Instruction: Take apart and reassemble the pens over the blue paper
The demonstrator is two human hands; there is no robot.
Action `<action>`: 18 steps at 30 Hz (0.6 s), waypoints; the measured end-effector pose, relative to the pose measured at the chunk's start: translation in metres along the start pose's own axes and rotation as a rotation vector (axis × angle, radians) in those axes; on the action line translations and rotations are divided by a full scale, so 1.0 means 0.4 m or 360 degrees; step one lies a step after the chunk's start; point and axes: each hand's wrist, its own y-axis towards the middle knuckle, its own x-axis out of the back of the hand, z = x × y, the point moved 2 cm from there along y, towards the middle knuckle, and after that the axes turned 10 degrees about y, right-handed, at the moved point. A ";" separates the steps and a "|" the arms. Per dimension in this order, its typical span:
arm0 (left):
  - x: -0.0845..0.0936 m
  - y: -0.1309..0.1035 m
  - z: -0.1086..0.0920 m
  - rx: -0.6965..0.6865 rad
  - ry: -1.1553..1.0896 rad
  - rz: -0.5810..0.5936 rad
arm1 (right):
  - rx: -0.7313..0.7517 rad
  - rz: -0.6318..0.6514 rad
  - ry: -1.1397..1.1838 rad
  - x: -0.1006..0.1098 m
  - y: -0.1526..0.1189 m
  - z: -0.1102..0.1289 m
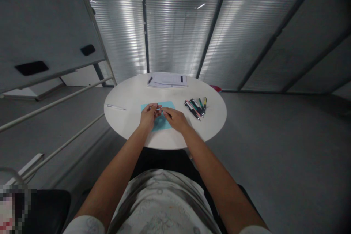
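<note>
My left hand (pixel 149 116) and my right hand (pixel 174 117) meet over a light blue sheet (pixel 163 125) on the round white table (pixel 131 128). The fingers of both hands are bent and close together around something small and thin, too small to make out. Beside my right hand lies a group of several pens (pixel 194 109), dark, green, yellow and reddish ones among them. A single white pen (pixel 116 107) rests by the table's left edge, to the left of my left hand.
A stack of papers (pixel 168 80) lies at the far side of the table, with a small dark object at its left end. To the left stands a wheeled board (pixel 52 18) with metal rails. A dark chair (pixel 51 210) is at the lower left.
</note>
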 end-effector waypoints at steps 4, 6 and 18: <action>-0.002 -0.003 -0.001 0.0012 0.0056 0.0004 | -0.0015 0.0028 -0.0025 0.001 -0.001 0.001; -0.004 -0.004 -0.001 0.0016 0.0093 0.0003 | -0.0033 0.0012 -0.0045 0.002 -0.002 0.002; -0.006 -0.005 0.005 -0.0004 0.0181 0.0013 | -0.0082 0.0008 -0.0190 0.008 0.003 0.008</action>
